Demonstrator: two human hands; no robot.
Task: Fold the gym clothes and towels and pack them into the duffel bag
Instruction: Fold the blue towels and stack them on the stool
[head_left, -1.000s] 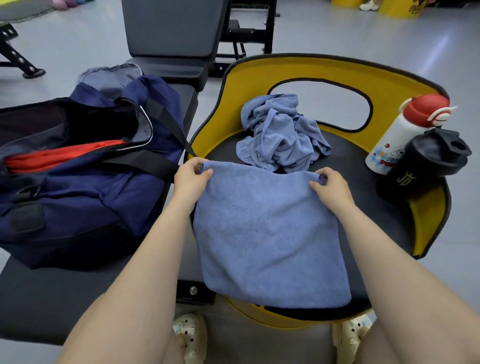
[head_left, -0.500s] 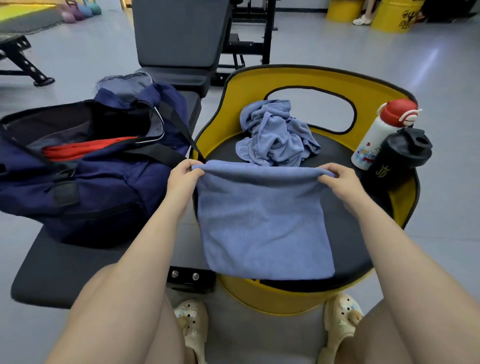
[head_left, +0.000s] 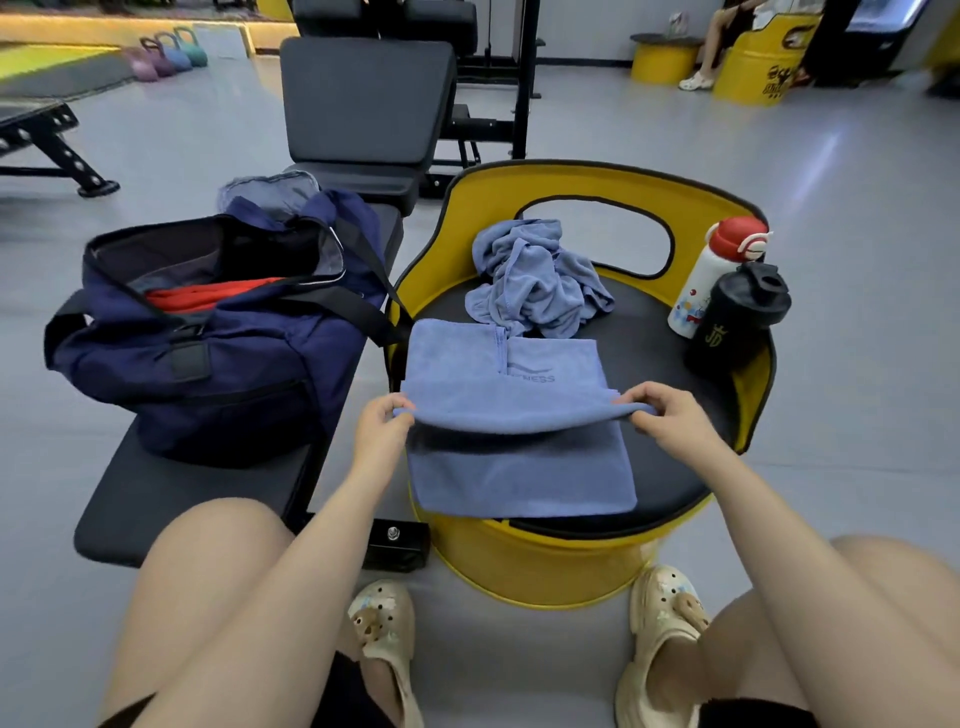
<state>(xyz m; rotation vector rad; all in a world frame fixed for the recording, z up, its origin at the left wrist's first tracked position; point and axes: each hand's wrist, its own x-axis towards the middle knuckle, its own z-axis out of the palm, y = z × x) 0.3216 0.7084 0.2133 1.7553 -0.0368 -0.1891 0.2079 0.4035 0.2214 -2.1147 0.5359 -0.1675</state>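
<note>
Navy fabric duffel bag (head_left: 208, 353) is sitting unzipped on the desk (head_left: 171, 499), mouth open for packing (red garment inside). Blue terry towel (head_left: 519, 467) is lying on the round black seat (head_left: 670, 483); left hand (head_left: 382, 428) and right hand (head_left: 667, 415) are each pinching an end of its fold, keeping edges aligned.

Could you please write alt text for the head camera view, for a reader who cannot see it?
A seated person's left hand and right hand pinch a raised fold of a blue towel on a yellow stool. A crumpled blue towel and two bottles sit behind it; an open navy duffel bag rests on a bench left.
</note>
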